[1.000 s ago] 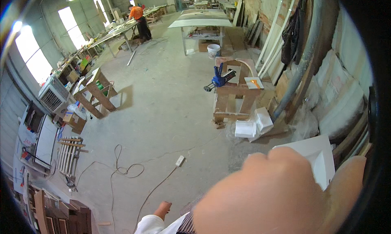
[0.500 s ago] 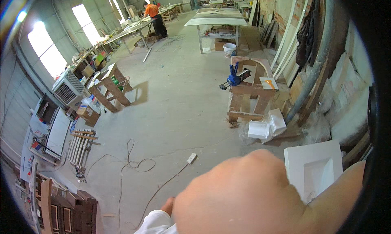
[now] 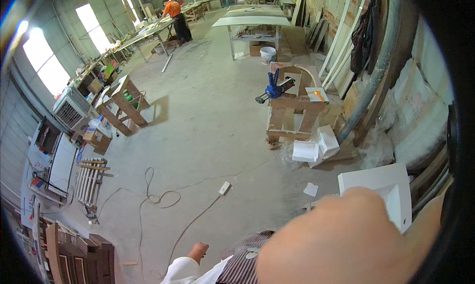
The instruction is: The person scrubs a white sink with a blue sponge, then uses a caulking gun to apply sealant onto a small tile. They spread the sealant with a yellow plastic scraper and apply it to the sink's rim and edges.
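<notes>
My right hand (image 3: 336, 234) looms large and blurred in the lower right foreground, its back and bent knuckles towards the view. Its fingers are hidden, so whether it grips anything cannot be seen. Behind it, partly covered, lies a white basin (image 3: 376, 180) with a sunken bowl and a small drain hole. My left hand (image 3: 199, 251) hangs low at the bottom centre, coming out of a white sleeve (image 3: 183, 271). Its fingers look curled together, with nothing visible in them. Beside it shows a striped apron (image 3: 242, 259). A white power strip (image 3: 224, 188) lies on the floor beyond the hands.
A wooden stand (image 3: 294, 116) carries a blue-handled caulking gun (image 3: 274, 89). White foam pieces (image 3: 306, 151) lie at its foot. Cable loops (image 3: 153, 197) cross the floor. Left are a wooden frame (image 3: 121, 106), an air cooler (image 3: 72, 107) and slats (image 3: 89, 182). A person in orange (image 3: 173, 9) bends over a far bench.
My right hand has shifted right, baring the striped apron and more of my left hand. The whole scene has slid slightly left and up. A small white piece on the floor now shows.
</notes>
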Motion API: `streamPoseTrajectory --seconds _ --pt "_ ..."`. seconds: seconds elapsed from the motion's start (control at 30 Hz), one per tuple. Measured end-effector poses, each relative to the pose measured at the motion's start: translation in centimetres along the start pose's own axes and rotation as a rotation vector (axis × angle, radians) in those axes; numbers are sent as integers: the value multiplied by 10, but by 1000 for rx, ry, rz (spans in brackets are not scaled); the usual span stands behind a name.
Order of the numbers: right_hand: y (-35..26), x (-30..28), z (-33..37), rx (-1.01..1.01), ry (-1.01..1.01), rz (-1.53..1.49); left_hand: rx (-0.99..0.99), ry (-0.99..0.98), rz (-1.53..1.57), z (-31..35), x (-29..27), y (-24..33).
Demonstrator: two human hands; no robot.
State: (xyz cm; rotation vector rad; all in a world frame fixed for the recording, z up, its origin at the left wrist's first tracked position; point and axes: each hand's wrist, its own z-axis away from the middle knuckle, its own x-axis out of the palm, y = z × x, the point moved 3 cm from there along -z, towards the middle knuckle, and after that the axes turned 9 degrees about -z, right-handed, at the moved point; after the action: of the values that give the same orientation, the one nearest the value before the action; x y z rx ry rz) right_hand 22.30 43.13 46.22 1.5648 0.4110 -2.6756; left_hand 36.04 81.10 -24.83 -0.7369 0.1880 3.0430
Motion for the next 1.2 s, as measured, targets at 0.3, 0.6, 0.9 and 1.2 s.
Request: streamPoseTrajectory --seconds 0.3,0.6,0.9,1.2 --pt "-18 -25 -49 -101 52 7 -76 70 204 -25 -30 17" --pt "15 -6 -1 30 11 -5 -3 63 225 15 -30 67" --pt "-7 -34 -55 -54 59 17 -40 61 330 40 -60 68" --pt "11 -19 -18 45 10 10 -61 61 227 7 -20 66"
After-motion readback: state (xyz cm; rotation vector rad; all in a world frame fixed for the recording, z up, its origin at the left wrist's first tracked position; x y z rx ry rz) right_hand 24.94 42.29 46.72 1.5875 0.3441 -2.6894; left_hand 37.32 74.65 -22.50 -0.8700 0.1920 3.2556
